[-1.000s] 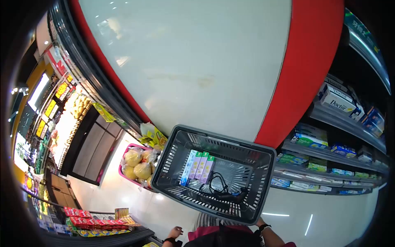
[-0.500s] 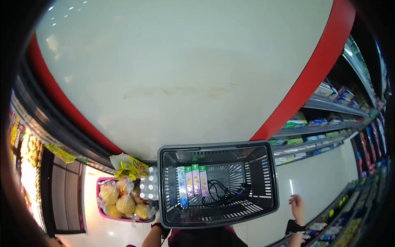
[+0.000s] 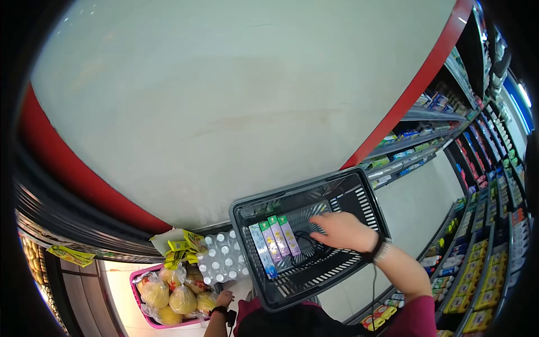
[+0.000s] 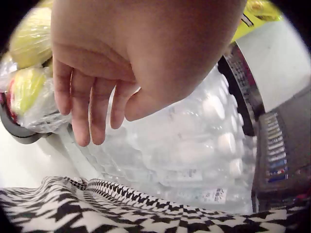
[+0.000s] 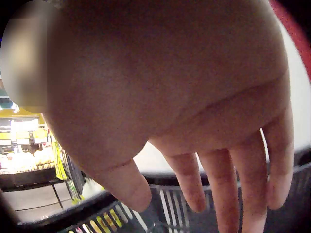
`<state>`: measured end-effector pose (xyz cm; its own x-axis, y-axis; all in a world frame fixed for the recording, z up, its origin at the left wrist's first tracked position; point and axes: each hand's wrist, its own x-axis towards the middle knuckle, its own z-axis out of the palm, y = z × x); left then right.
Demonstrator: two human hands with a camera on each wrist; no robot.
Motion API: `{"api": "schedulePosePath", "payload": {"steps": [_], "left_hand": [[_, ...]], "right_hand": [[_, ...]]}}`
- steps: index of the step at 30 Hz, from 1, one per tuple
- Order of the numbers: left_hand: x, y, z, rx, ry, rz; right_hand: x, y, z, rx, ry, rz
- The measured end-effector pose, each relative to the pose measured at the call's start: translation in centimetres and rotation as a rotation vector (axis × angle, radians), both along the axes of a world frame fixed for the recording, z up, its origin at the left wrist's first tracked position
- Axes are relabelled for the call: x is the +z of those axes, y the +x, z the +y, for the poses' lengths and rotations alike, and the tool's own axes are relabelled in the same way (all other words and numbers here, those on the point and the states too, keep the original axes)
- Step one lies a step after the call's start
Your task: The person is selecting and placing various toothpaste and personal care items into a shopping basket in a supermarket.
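A dark grey shopping basket (image 3: 297,194) stands in front of the person in the head view. In its left part lie a slim blue-and-white carton (image 3: 263,253) and several slim purple cartons with green ends (image 3: 289,236). A black cable (image 3: 309,247) lies beside them. My right hand (image 3: 348,231) reaches in over the basket's right side, fingers loose and nothing in it. In the right wrist view its fingers (image 5: 221,194) point down. My left hand (image 4: 121,63) hangs relaxed and holds nothing, in front of a pack of clear bottles (image 4: 184,145).
A pink crate (image 3: 135,281) of wrapped yellow fruit (image 3: 183,300) stands left of the bottles. Yellow bags (image 3: 182,245) lie behind it. A white panel with red edges (image 3: 224,101) rises ahead. Stocked shelves (image 3: 483,264) line the right side.
My right hand has moved from beside the basket to over its inside. My left hand, hidden half a second ago, now shows left of the basket. The view has shifted, and the basket appears tilted.
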<state>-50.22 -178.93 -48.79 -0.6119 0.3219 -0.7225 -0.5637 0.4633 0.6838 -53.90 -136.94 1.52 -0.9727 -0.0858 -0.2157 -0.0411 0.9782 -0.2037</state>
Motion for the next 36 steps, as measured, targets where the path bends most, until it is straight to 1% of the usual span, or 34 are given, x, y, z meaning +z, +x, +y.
{"api": "schedulePosePath", "payload": {"steps": [2, 3, 5, 6, 7, 8, 9, 10, 11, 12, 13, 15, 16, 17, 19, 23, 25, 26, 27, 28, 29, 30, 31, 32, 33, 34, 35, 36], "left_hand": [[-1.6, 0.5, -2.6, 0.204, 0.036, -0.085], [-1.9, 1.0, -3.9, 0.205, 0.042, -0.089], [-0.9, 2.7, -7.1, 0.273, 0.022, -0.134], [-0.2, 3.8, -8.5, 0.319, 0.015, -0.153], [0.4, 5.0, -9.8, 0.365, 0.008, -0.173], [0.5, 6.1, -10.7, 0.409, 0.005, -0.194], [0.1, 7.2, -11.4, 0.453, 0.002, -0.215], [-1.9, 8.4, -14.3, 0.455, 0.005, -0.212], [-3.5, 9.5, -16.8, 0.233, 0.104, -0.141], [-3.0, 9.9, -17.7, -0.126, -0.057, 0.004], [-2.4, 10.6, -18.7, -0.484, -0.220, 0.149], [-0.6, 12.6, -17.5, -0.493, -0.201, 0.121], [0.2, 14.1, -15.9, -0.099, -0.191, -0.163], [0.5, 14.7, -14.8, 0.298, -0.171, -0.441], [0.6, 13.3, -13.4, 0.266, -0.156, -0.388], [-1.2, 9.6, -12.2, 0.108, -0.125, -0.186], [-1.6, 7.8, -11.0, 0.312, -0.056, -0.053], [-4.1, 6.7, -12.0, 0.292, 0.050, -0.030], [-3.1, 6.2, -11.8, 0.289, 0.049, -0.028], [-2.1, 5.5, -11.9, 0.298, 0.042, 0.081], [0.1, 4.4, -11.5, 0.307, 0.035, 0.190], [2.3, 3.0, -11.0, 0.281, -0.138, 0.326], [7.7, 0.7, -9.3, 0.252, -0.311, 0.461], [12.6, -0.9, -8.1, 0.266, -0.244, 0.527], [16.8, -2.0, -7.1, 0.279, -0.175, 0.593], [20.0, -3.3, -6.2, 0.274, -0.172, 0.607], [22.8, -4.2, -5.2, 0.285, -0.149, 0.718], [25.7, -4.7, -4.1, 0.295, -0.125, 0.829]], "right_hand": [[-5.7, -3.5, -1.2, -0.013, 0.038, -0.180], [-9.0, -4.8, -1.6, -0.022, 0.063, -0.255], [-15.9, -6.1, -2.1, -0.110, 0.018, -0.341], [-19.1, -6.4, -2.4, -0.098, 0.028, -0.339], [-22.0, -6.3, -2.9, -0.211, 0.047, -0.300], [-23.9, -6.2, -3.3, -0.325, 0.069, -0.258], [-24.9, -6.0, -3.8, -0.313, 0.082, -0.254], [-25.9, -5.7, -4.7, -0.361, 0.071, -0.263], [-26.7, -5.4, -5.5, -0.409, 0.060, -0.271], [-27.3, -5.3, -6.3, -0.469, 0.036, -0.244], [-27.6, -5.2, -6.5, -0.467, 0.037, -0.241], [-27.4, -5.0, -6.6, -0.520, 0.029, -0.229], [-27.5, -5.2, -6.1, -0.565, -0.027, -0.267], [-27.1, -5.4, -5.9, -0.563, -0.026, -0.264], [-26.3, -5.8, -5.7, -0.600, -0.010, -0.216], [-27.5, -6.1, -5.8, -0.610, 0.046, -0.196], [-27.7, -6.0, -5.3, -0.630, 0.030, -0.191], [-27.8, -5.8, -5.0, -0.633, 0.028, -0.190], [-28.0, -5.5, -4.6, -0.630, -0.032, -0.172], [-28.2, -5.3, -4.2, -0.626, -0.092, -0.155], [-27.7, -5.4, -4.2, -0.629, -0.093, -0.153], [-27.2, -5.6, -3.9, -0.625, -0.104, -0.178], [-25.9, -5.9, -3.7, -0.620, -0.115, -0.203], [-23.8, -6.2, -3.5, -0.615, -0.175, -0.248], [-23.6, -5.6, -2.5, -0.616, -0.180, -0.246], [-23.3, -5.3, -1.1, -0.534, -0.328, -0.201], [-22.7, -5.0, -0.1, -0.447, -0.473, -0.155], [-18.4, -4.9, -0.1, -0.471, -0.468, -0.235]]}}
